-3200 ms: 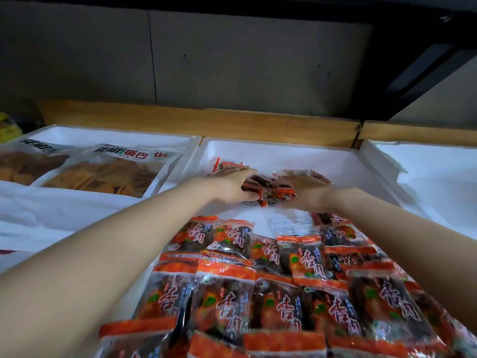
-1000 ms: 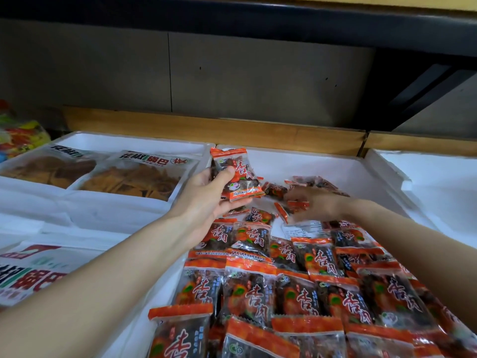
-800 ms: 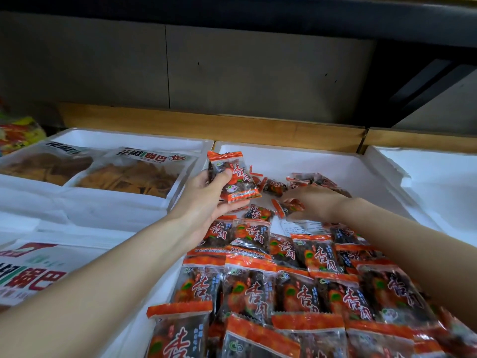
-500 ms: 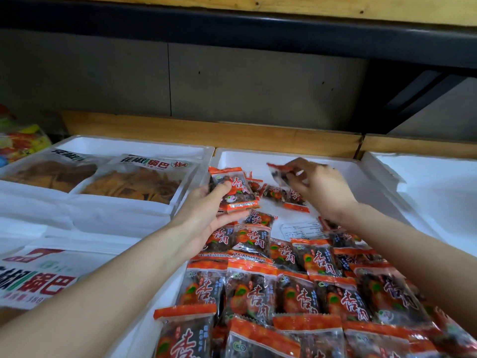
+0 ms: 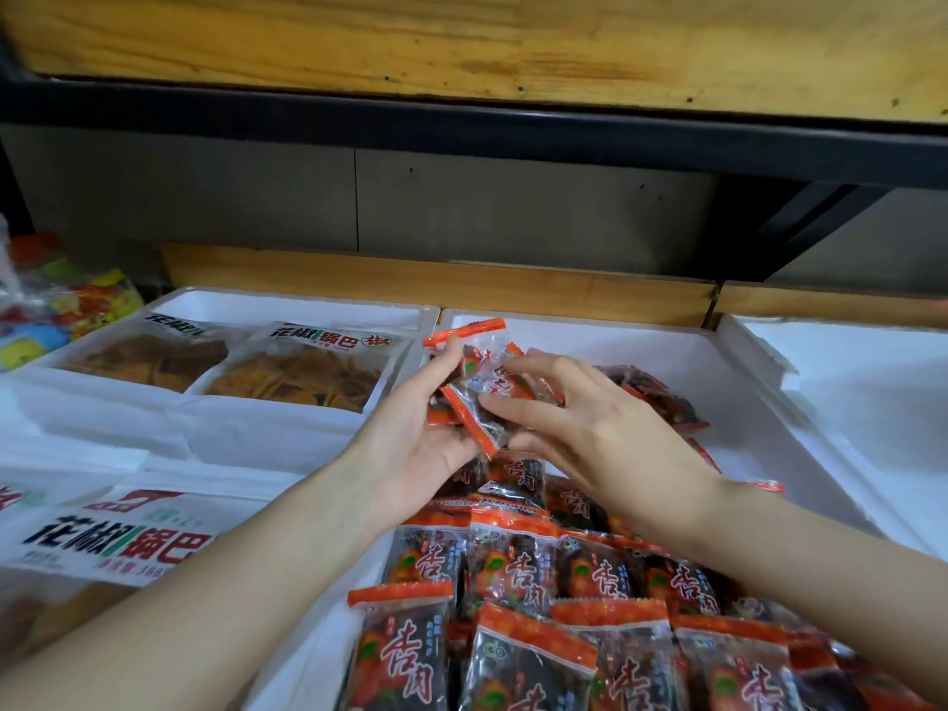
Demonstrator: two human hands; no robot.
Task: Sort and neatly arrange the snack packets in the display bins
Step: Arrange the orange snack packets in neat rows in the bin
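Observation:
Small orange-and-dark snack packets [image 5: 518, 572] lie in overlapping rows in the near part of a white foam bin [image 5: 769, 454]. My left hand [image 5: 415, 433] holds a small stack of these packets [image 5: 464, 361] upright above the rows, thumb on its left side. My right hand [image 5: 590, 428] meets it from the right, its fingers pinching another packet [image 5: 474, 418] against the stack. A few loose packets [image 5: 662, 397] lie behind my right hand at the back of the bin.
The left foam bin [image 5: 287, 305] holds two big bags of brown crisps [image 5: 302, 372]. Another such bag [image 5: 118, 541] lies in front at the lower left. A white bin [image 5: 872, 382] stands at the right. Colourful packets [image 5: 66, 305] sit far left. A wooden shelf [image 5: 461, 43] hangs overhead.
My right hand has come from the loose packets at the back of the bin over to my left hand, bringing a packet to the stack held there.

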